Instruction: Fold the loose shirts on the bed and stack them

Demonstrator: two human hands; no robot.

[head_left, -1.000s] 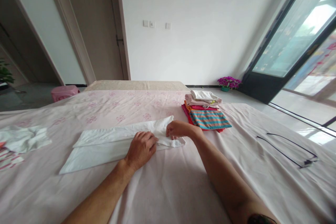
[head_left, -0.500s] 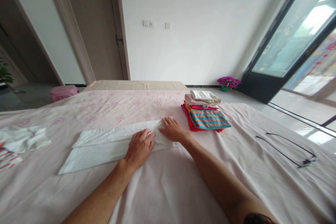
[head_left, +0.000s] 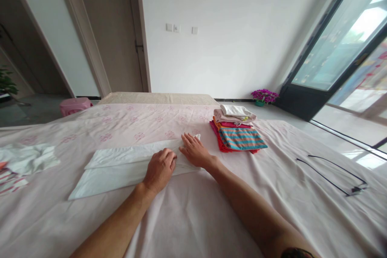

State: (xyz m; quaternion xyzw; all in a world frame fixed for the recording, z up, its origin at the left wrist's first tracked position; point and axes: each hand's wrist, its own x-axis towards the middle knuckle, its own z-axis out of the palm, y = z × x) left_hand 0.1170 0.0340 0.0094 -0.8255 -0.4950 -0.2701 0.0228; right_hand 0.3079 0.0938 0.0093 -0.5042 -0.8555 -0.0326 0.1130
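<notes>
A white garment (head_left: pixel 117 169), folded into a long strip, lies across the bed in front of me. Its left end is wider and slants toward me. My left hand (head_left: pixel 161 168) is on the middle of the strip, fingers curled down and closed on the fabric, though the fingertips are partly hidden. Just to its right, my right hand (head_left: pixel 193 151) lies flat with fingers stretched out, pressing the garment near its right end. To the right of that hand stands a stack of folded clothes (head_left: pixel 237 127), a blue-and-orange striped piece at its front and a white one on top.
Crumpled white clothes (head_left: pixel 30 159) lie at the far left of the pink bedsheet (head_left: pixel 187 217). Dark-framed glasses (head_left: pixel 335 175) rest on the right side. Beyond the bed are a pink stool (head_left: pixel 75 106), purple flowers (head_left: pixel 264 96) and a glass door (head_left: pixel 320 60).
My right hand has slid slightly left along the garment, uncovering its right corner. The left hand's fingers have curled in more. The view has shifted a little.
</notes>
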